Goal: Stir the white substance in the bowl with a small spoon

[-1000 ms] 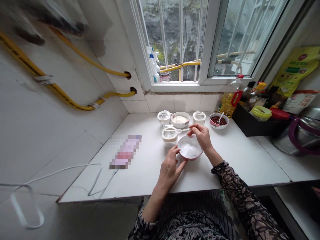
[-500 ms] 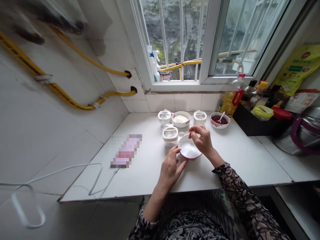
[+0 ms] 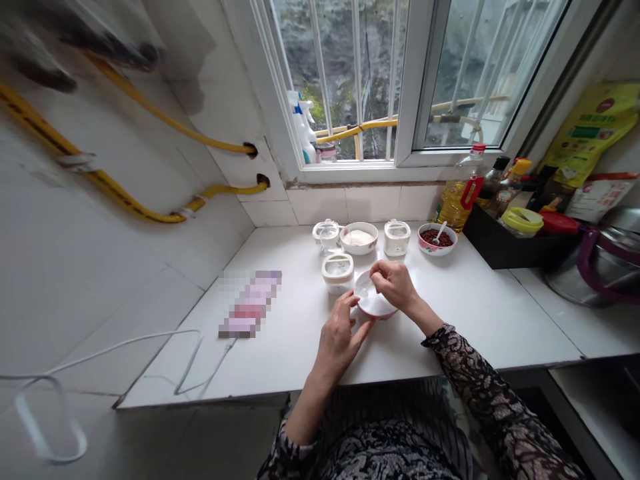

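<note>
White counter [image 3: 295, 360] fills mid-frame: front edge along lower frame, left edge slanting from lower left up toward center. Most room lies right of the right hand [image 3: 395, 285], over to the black box [image 3: 500, 245] at mid right; more counter shows between the left hand [image 3: 341, 337] and the pixelated pinkish item [image 3: 253, 307], left of center. Bowl [image 3: 384, 316] sits just below frame center, round, mouth up, white contents; any slight tilt can't be told. Lidded jar [image 3: 337, 275] just beside it, upper left; contact unclear. Spoon [image 3: 364, 291]: pale, head inside bowl, long axis running from the right hand down and left; handle mostly hidden.

Left fingers grasp the bowl, fingertips at its left rim, thumb low on the near side. Right fingers pinched on the spoon handle above the bowl's far right part; spoon head lies lower left of them.
</note>
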A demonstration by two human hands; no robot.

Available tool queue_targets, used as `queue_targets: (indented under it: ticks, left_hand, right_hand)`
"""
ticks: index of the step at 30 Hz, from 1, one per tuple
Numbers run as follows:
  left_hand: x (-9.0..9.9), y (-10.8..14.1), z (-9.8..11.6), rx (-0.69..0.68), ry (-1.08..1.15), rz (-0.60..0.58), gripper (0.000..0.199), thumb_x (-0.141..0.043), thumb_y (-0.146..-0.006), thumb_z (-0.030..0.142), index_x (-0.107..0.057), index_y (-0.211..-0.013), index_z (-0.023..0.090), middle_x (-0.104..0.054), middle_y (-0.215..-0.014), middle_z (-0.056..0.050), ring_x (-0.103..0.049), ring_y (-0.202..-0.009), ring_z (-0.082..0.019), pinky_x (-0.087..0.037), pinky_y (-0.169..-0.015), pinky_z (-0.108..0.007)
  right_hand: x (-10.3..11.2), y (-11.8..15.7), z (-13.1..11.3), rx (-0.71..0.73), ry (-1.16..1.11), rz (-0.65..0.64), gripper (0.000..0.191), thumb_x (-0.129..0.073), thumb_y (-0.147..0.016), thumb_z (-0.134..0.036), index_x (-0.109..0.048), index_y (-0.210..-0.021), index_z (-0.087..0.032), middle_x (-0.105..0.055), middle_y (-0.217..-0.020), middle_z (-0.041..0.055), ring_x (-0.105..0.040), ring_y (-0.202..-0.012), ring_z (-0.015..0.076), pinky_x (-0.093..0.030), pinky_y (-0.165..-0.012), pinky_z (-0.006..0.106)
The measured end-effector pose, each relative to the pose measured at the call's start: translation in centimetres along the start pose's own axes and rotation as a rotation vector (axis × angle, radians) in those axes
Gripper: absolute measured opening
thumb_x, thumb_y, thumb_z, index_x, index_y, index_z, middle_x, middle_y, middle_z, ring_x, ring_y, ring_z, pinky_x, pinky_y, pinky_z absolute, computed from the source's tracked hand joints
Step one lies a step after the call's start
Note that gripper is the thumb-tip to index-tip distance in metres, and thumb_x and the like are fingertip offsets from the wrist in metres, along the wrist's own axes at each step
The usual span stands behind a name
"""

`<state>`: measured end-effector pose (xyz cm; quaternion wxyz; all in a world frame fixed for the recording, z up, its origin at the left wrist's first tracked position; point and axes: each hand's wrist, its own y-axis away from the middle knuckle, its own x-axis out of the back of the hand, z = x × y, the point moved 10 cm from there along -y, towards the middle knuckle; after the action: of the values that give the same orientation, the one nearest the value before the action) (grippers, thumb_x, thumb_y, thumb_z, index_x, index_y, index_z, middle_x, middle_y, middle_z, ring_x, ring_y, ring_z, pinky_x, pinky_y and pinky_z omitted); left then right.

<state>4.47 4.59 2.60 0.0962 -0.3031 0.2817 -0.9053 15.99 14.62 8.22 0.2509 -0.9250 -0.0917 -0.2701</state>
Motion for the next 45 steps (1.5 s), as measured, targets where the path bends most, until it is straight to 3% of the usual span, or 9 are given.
queue_targets:
  ticks: [4,10,14,18,21,28,35,41,45]
  left_hand:
    - [0.1,0.0,0.0,0.004,-0.004,0.008,0.036,-0.065,-0.087,0.022,-0.05,-0.12,0.022,-0.056,-0.133,-0.014,-0.064,-0.117,-0.028,-0.066,-0.069,-0.033]
    - [0.0,-0.1,0.0,0.002,-0.008,-0.002,0.037,-0.066,-0.087,0.023,-0.05,-0.12,0.022,-0.057,-0.133,-0.014,-0.064,-0.115,-0.028,-0.066,-0.069,-0.034]
    - [0.0,0.0,0.0,0.008,-0.009,-0.005,0.037,-0.065,-0.087,0.022,-0.049,-0.121,0.023,-0.057,-0.132,-0.014,-0.064,-0.116,-0.028,-0.066,-0.069,-0.034]
    - [0.0,0.0,0.0,0.001,-0.008,-0.008,0.038,-0.065,-0.087,0.022,-0.048,-0.122,0.022,-0.056,-0.133,-0.014,-0.064,-0.116,-0.028,-0.066,-0.069,-0.034]
    - [0.0,0.0,-0.1,-0.004,-0.004,-0.005,0.039,-0.065,-0.087,0.022,-0.048,-0.122,0.022,-0.055,-0.134,-0.014,-0.064,-0.114,-0.027,-0.066,-0.069,-0.033]
    - [0.0,0.0,-0.1,0.001,-0.011,-0.002,0.036,-0.066,-0.088,0.024,-0.049,-0.12,0.022,-0.056,-0.133,-0.014,-0.064,-0.116,-0.027,-0.066,-0.068,-0.032]
    - [0.0,0.0,0.0,0.001,-0.005,0.004,0.035,-0.065,-0.087,0.023,-0.05,-0.119,0.022,-0.056,-0.133,-0.014,-0.064,-0.116,-0.027,-0.066,-0.069,-0.032]
    - [0.0,0.0,0.0,0.003,-0.002,0.004,0.036,-0.066,-0.087,0.023,-0.05,-0.119,0.023,-0.057,-0.132,-0.013,-0.064,-0.115,-0.027,-0.066,-0.069,-0.032]
    - [0.1,-0.1,0.0,-0.005,-0.016,0.014,0.039,-0.067,-0.086,0.021,-0.05,-0.12,0.022,-0.057,-0.132,-0.014,-0.065,-0.114,-0.027,-0.065,-0.067,-0.031]
  right_hand:
    - [0.8,-0.1,1.6,-0.14,-0.159,0.032,0.015,-0.047,-0.071,-0.018,-0.059,-0.062,-0.02,-0.054,-0.043,-0.0045,-0.051,-0.044,0.0115,-0.042,-0.054,0.022]
    - [1.5,-0.4,2.6,-0.207,-0.291,0.064,0.014,-0.048,-0.068,-0.02,-0.059,-0.059,-0.019,-0.054,-0.041,-0.0044,-0.049,-0.041,0.0111,-0.041,-0.05,0.021]
    - [1.5,-0.3,2.0,-0.163,-0.228,0.053,0.014,-0.048,-0.068,-0.02,-0.058,-0.059,-0.02,-0.053,-0.041,-0.0046,-0.048,-0.042,0.0108,-0.039,-0.049,0.021]
    - [-0.1,0.0,0.3,-0.06,-0.105,-0.064,0.015,-0.049,-0.069,-0.017,-0.06,-0.06,-0.02,-0.054,-0.043,-0.0044,-0.049,-0.044,0.0106,-0.038,-0.052,0.022]
    - [-0.8,0.2,0.2,-0.074,-0.127,-0.095,0.016,-0.048,-0.071,-0.017,-0.06,-0.061,-0.02,-0.056,-0.045,-0.0044,-0.051,-0.045,0.0105,-0.041,-0.054,0.021]
    - [0.8,-0.3,2.6,-0.241,-0.312,0.0,0.015,-0.048,-0.066,-0.021,-0.059,-0.057,-0.019,-0.054,-0.04,-0.0045,-0.048,-0.04,0.0107,-0.04,-0.049,0.021]
    - [0.9,-0.5,3.5,-0.33,-0.523,0.0,0.012,-0.049,-0.06,-0.024,-0.059,-0.057,-0.018,-0.054,-0.038,-0.0035,-0.046,-0.038,0.0106,-0.039,-0.045,0.022]
    - [1.2,-0.8,3.9,-0.329,-0.62,0.049,0.012,-0.051,-0.061,-0.025,-0.061,-0.062,-0.018,-0.057,-0.042,-0.0025,-0.051,-0.041,0.0118,-0.045,-0.05,0.025]
    - [1.5,-1.1,2.9,-0.224,-0.628,0.122,0.011,-0.054,-0.069,-0.027,-0.06,-0.071,-0.019,-0.06,-0.049,-0.0028,-0.057,-0.048,0.0136,-0.049,-0.056,0.027]
